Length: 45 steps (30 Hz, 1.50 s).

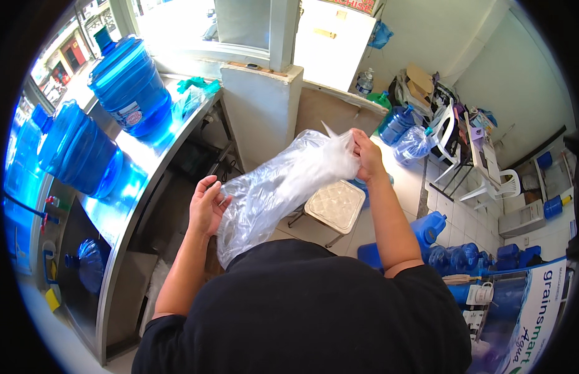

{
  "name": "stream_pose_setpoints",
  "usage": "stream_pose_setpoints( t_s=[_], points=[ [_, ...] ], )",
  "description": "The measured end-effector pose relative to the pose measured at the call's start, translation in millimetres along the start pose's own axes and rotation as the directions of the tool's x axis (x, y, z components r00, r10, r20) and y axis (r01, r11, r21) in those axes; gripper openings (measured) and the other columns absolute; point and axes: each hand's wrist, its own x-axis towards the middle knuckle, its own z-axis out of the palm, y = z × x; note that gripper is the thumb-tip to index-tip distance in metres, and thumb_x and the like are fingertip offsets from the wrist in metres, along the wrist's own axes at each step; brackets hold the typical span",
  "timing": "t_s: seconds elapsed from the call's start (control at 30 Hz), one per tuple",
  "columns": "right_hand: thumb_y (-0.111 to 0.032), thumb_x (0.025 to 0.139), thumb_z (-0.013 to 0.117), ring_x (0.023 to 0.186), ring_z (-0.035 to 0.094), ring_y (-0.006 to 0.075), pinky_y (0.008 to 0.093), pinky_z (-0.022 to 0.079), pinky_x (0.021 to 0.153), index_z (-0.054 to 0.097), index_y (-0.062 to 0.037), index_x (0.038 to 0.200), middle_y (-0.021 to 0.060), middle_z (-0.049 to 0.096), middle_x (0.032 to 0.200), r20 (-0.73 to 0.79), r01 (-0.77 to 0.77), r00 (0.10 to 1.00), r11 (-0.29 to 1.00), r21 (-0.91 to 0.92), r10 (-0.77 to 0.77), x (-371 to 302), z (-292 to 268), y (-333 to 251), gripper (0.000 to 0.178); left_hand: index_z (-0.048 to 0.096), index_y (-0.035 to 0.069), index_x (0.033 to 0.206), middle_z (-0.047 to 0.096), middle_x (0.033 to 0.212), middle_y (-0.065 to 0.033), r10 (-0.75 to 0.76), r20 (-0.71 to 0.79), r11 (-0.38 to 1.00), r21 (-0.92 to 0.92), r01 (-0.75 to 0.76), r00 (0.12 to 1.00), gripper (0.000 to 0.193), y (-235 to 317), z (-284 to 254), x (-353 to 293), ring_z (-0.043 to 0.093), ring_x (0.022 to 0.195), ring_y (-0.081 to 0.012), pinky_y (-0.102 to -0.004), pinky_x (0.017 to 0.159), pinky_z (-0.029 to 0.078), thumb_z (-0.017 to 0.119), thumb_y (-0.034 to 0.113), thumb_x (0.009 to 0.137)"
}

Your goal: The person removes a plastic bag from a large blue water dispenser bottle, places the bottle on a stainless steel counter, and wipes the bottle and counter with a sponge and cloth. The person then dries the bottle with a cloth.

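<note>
Landmark: padded stool (332, 207), just beyond the person; all places below are taken from it.
Clear plastic bag (255, 206): left of the stool, higher, overlapping a seat corner in this view; drawn out between the hands, apparently to hold the limp film extended.
Left grip: left hand (207, 207), well left of the stool, fingers half-curled at the bag's edge; cannot tell whether film is pinched.
Right grip: right hand (368, 157), over the stool's far side, pinching the bag's gathered end, probably because bunched film slips less.
Blue jug (406, 240): right of the stool, low down, presumably to spare raised surfaces.
Bench (101, 219): left of the stool; carries two large blue bottles, one nearer (80, 149), one farther (130, 84), likely for the firm, flat support.
Bagged bottle (411, 144): beyond the stool, rightward; film around it, presumably against dust.
White chair (498, 190): farthest right of the stool; reason for placement not evident.
</note>
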Motion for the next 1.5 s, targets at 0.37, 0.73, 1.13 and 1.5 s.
stream_pose_setpoints(
  t_s=[0.37,0.73,1.13,1.5],
  points=[
    [-0.033,0.099,0.057,0.054,0.031,0.0031,0.0192,0.025,0.050,0.059,-0.0072,0.116,-0.0078,0.037,0.061,0.301,0.295,0.932,0.907,-0.300,-0.203,-53,37,-39,0.031,0.064,0.003,0.089,0.055,0.071,0.0048,0.164,0.343,0.667,0.652,-0.360,0.925,0.023,-28,92,19,0.048,0.065,-0.0052,-0.0229,0.059,0.040,0.076,0.023,0.087],
    [-0.026,0.084,0.076,0.059,0.048,0.0033,0.0215,0.042,0.058,0.071,-0.0054,0.085,-0.0043,0.054,0.062,0.247,0.355,0.934,0.614,-0.704,-0.257,-69,17,-40,0.021,0.057,0.004,0.095,0.060,0.085,0.0027,0.361,0.217,0.852,0.318,-0.415,0.907,0.015,11,50,26,0.051,0.076,-0.0032,-0.0194,0.069,0.041,0.055,0.018,0.101],
    [-0.029,0.095,0.064,0.090,0.067,0.0162,0.0316,0.053,0.077,0.064,-0.0050,0.099,0.0092,0.069,0.094,0.379,0.233,0.925,0.793,-0.564,-0.002,-51,103,58,0.025,0.056,0.007,0.087,0.053,0.077,0.0050,0.457,0.046,0.799,0.417,-0.433,0.888,0.021,19,36,21,0.042,0.069,-0.0029,-0.0208,0.059,0.035,0.066,0.024,0.095],
    [-0.009,0.095,0.062,0.083,0.061,0.0092,0.0253,0.051,0.072,0.057,-0.0045,0.126,0.0035,0.067,0.097,0.340,0.190,0.935,0.949,-0.251,-0.098,-53,58,16,0.032,0.060,0.002,0.112,0.057,0.078,0.0025,0.367,0.139,0.639,0.681,-0.358,0.920,0.049,43,-1,-1,0.052,0.069,-0.0053,-0.0200,0.063,0.042,0.086,0.014,0.073]
  ],
)
